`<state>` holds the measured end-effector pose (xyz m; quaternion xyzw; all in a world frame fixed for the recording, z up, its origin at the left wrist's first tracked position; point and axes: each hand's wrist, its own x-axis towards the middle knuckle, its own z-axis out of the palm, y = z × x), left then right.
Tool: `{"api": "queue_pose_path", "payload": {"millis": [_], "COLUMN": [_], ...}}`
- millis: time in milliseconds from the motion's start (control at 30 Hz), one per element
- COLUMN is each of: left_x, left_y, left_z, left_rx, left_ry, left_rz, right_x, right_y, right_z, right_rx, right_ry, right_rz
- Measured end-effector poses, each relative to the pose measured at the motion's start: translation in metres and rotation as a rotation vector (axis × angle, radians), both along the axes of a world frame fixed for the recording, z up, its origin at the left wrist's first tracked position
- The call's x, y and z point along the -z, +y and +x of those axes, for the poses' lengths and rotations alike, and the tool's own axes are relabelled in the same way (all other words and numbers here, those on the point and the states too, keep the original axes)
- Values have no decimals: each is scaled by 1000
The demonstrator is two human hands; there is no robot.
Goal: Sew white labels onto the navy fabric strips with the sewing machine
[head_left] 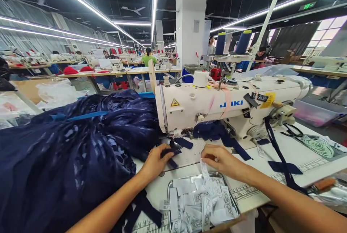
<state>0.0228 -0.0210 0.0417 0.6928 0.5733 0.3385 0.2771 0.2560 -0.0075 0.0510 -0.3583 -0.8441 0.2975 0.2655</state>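
Observation:
My left hand (pixel 158 160) is closed on a dark navy fabric strip (pixel 173 152) beside the needle area of the white sewing machine (pixel 189 106). Between the thumb and fingers of my right hand (pixel 218 157) is a white label (pixel 204 169), pinched above a metal tray (pixel 168 204). Many loose white labels (pixel 189 200) with printed lettering fill that tray. To the left of my left hand a large heap of shiny navy fabric (pixel 67 160) spreads over the table. Short navy strips (pixel 184 142) lie around the machine's bed.
Black scissors (pixel 292 130) and a coil of pale green cord (pixel 317 147) lie at the right of the table. Navy strips (pixel 284 168) hang over its front edge. Two thread cones (pixel 242 43) stand behind the machine. Farther back, a person in green (pixel 149 58) sits among other sewing stations.

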Motion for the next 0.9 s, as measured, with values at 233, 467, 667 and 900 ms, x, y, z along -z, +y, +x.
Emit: {"api": "queue_pose_path", "payload": {"millis": [233, 467, 667, 900], "left_x": [-14, -29, -41, -32], "left_y": [-8, -24, -33, -28], "left_z": [-6, 1, -3, -2], "left_rx": [-3, -80, -41, -110], "left_ry": [-263, -523, -576, -562], "left_rz": [-52, -248, -250, -235], "right_x": [-4, -10, -8, -4], "right_y": [-3, -15, -6, -9], "right_z": [-26, -83, -101, -105], "right_rx": [87, 125, 228, 270], "right_ry": [530, 738, 700, 655], "right_rz": [-460, -560, -428, -377]}}
